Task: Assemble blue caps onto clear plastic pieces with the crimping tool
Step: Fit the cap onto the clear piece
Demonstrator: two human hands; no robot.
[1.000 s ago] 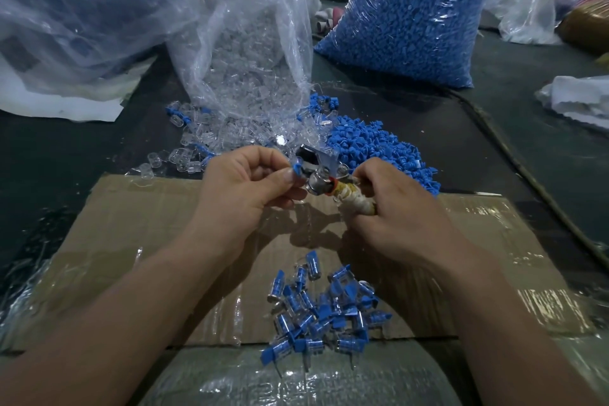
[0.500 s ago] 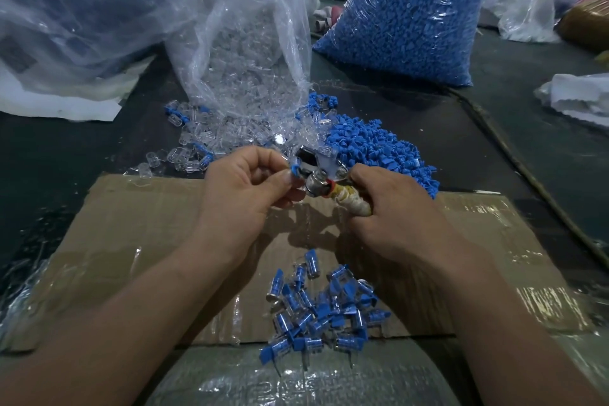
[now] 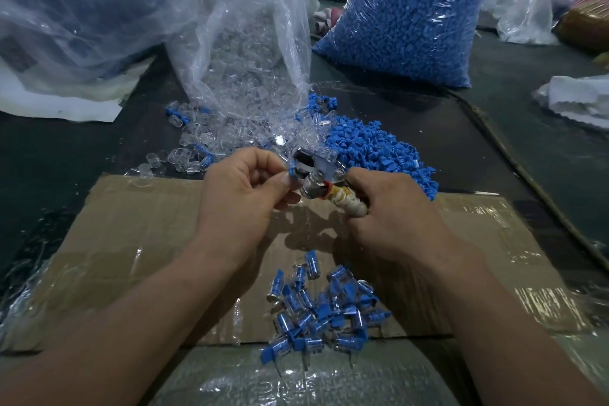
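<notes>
My left hand (image 3: 245, 189) pinches a small clear piece with a blue cap (image 3: 291, 171) and holds it against the metal head of the crimping tool (image 3: 313, 175). My right hand (image 3: 392, 211) grips the tool's wrapped, cream-coloured handle (image 3: 346, 203). Both hands hover above a taped cardboard sheet (image 3: 131, 241). A pile of assembled blue-and-clear pieces (image 3: 323, 310) lies on the cardboard below my hands. Loose blue caps (image 3: 372, 148) form a heap just behind the tool. Loose clear pieces (image 3: 211, 142) spill from an open plastic bag (image 3: 244, 53) behind my left hand.
A full bag of blue caps (image 3: 405, 16) stands at the back right. A big clear bag (image 3: 82, 10) fills the back left, over white sheets (image 3: 66, 102). White cloth (image 3: 580, 99) and more bags (image 3: 527, 6) lie at the far right. The dark table (image 3: 527, 155) surrounds the cardboard.
Both hands and the tool have stayed almost in place. The left hand keeps its pinch on the capped piece at the tool's head.
</notes>
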